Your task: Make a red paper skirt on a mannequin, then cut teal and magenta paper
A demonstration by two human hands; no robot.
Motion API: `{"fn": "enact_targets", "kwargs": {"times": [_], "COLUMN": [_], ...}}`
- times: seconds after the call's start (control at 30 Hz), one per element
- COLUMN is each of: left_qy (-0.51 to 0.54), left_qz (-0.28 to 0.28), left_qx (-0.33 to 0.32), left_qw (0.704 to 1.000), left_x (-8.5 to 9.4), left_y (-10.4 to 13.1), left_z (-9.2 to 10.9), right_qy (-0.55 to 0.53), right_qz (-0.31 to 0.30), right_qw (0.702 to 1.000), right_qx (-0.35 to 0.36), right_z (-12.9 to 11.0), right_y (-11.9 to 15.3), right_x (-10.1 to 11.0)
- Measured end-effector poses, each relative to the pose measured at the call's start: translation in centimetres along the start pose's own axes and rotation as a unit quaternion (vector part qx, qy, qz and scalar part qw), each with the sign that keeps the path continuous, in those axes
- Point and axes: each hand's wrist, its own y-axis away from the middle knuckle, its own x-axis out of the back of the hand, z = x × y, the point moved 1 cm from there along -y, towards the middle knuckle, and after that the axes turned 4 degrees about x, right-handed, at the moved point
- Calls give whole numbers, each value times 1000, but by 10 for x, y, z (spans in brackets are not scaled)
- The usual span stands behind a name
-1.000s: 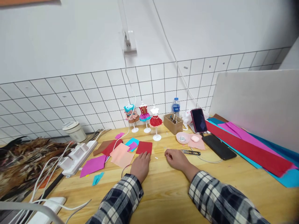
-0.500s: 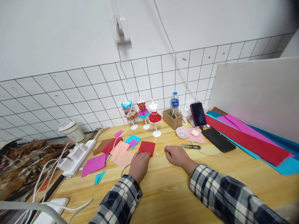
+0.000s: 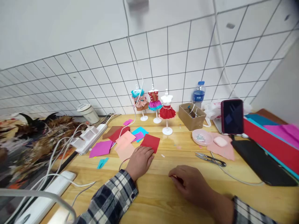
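My left hand (image 3: 139,160) lies flat on the table with its fingertips on the near edge of a red fabric square (image 3: 150,142). To its left are peach fabric pieces (image 3: 125,144), a magenta piece (image 3: 101,148) and a small turquoise scrap (image 3: 102,163). My right hand (image 3: 190,183) rests on the wood with its fingers curled in; whatever they may hold is hidden. Thread snips (image 3: 211,159) lie beyond it to the right. Past the red square stands a white mini dress form (image 3: 166,107) in a red skirt, beside two other dressed forms (image 3: 154,104).
A cardboard box (image 3: 192,117), a water bottle (image 3: 198,93), a pink dish (image 3: 202,137) of small bits and a propped phone (image 3: 232,116) stand at the back right. Long fabric strips (image 3: 273,137) lie far right. Power strips (image 3: 90,138), cables and brown feathers (image 3: 56,133) fill the left.
The view has turned and come closer to the table. My right hand has drawn back toward me, away from the snips. My left hand stays at the red square.
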Motion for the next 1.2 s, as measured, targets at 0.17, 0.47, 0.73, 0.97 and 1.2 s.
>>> {"fn": "enact_targets", "kwargs": {"times": [0.17, 0.47, 0.73, 0.97, 1.2], "left_qy": [-12, 11, 46, 142, 136], "left_qz": [-13, -55, -50, -192, -163], "left_qx": [12, -89, 141, 183, 141], "left_qw": [1000, 994, 988, 954, 967], "left_x": [3, 13, 77, 56, 53], "left_y": [-3, -4, 20, 35, 29], "left_z": [0, 0, -84, -106, -111], "right_qy": [-32, -41, 2, 38, 77], "right_qz": [4, 0, 7, 47, 85], "right_qw": [999, 996, 1000, 995, 987], "right_qx": [-44, -78, -19, 76, 113], "right_z": [12, 24, 22, 14, -8], "right_y": [1, -1, -1, 0, -36], "right_x": [4, 13, 14, 10, -14]}}
